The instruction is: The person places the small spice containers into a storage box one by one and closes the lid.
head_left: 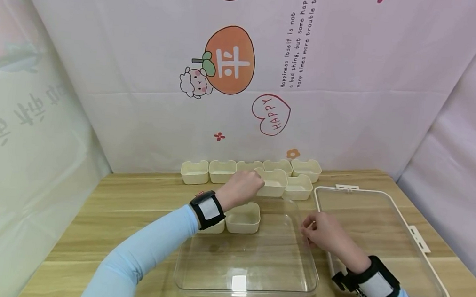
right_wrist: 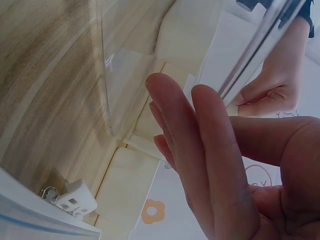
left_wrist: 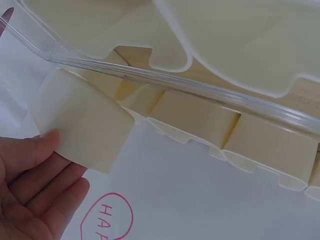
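My left hand (head_left: 243,189) pinches the edge of a small cream divider box (left_wrist: 82,120) between thumb and fingers, holding it tilted above the far edge of a clear plastic bin (head_left: 246,296). Two more cream boxes sit inside the bin at its far left: one box (head_left: 243,219) shows well, while the left forearm partly covers the other box (head_left: 212,226). At the bin's right side is my right hand (head_left: 326,234), its fingertips right at the rim. In the right wrist view its fingers (right_wrist: 220,145) are fairly straight beside the clear wall (right_wrist: 130,90).
Several cream boxes (head_left: 194,173) stand in a row along the back of the wooden table (head_left: 129,224), against a printed cloth (head_left: 146,126). Another cream box (head_left: 299,189) stands before them. To the right lies a clear lid (head_left: 387,241) with a white rim and latches.
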The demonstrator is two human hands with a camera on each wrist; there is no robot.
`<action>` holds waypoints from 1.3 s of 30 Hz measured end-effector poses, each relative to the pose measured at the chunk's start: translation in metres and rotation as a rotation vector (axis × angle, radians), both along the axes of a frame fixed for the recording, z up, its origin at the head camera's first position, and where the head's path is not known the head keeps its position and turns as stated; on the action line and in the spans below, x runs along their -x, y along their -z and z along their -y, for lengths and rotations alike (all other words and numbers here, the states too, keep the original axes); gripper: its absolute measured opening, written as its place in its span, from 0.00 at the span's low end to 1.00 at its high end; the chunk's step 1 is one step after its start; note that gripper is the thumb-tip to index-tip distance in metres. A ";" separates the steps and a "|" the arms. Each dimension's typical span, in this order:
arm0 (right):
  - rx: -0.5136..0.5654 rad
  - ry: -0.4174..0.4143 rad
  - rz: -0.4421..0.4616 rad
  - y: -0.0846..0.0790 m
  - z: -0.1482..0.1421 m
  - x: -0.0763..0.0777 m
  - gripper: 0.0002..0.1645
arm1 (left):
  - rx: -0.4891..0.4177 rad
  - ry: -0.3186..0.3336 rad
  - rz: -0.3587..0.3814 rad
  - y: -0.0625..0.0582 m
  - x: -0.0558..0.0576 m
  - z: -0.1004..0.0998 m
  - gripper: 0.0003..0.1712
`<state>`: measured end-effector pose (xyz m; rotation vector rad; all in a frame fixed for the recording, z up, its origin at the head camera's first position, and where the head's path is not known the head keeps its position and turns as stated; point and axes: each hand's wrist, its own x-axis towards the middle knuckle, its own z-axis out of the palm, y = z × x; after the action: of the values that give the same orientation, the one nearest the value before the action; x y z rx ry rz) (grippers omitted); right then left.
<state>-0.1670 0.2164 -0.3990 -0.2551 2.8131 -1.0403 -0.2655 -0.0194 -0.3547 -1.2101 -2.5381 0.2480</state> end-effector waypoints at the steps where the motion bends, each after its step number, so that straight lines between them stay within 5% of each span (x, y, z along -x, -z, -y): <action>1: 0.001 0.000 0.002 0.000 0.000 0.000 0.07 | -0.003 0.006 -0.005 0.000 -0.001 0.000 0.16; 23: 0.003 -0.003 -0.004 0.001 0.000 0.000 0.07 | -0.061 0.083 -0.115 -0.006 -0.023 0.002 0.15; 39: -0.005 -0.002 0.000 0.000 -0.001 0.000 0.06 | -0.045 0.113 -0.086 -0.006 -0.040 0.003 0.15</action>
<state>-0.1674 0.2176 -0.3993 -0.2582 2.8146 -1.0325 -0.2257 -0.0229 -0.3491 -1.2918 -2.3802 0.2110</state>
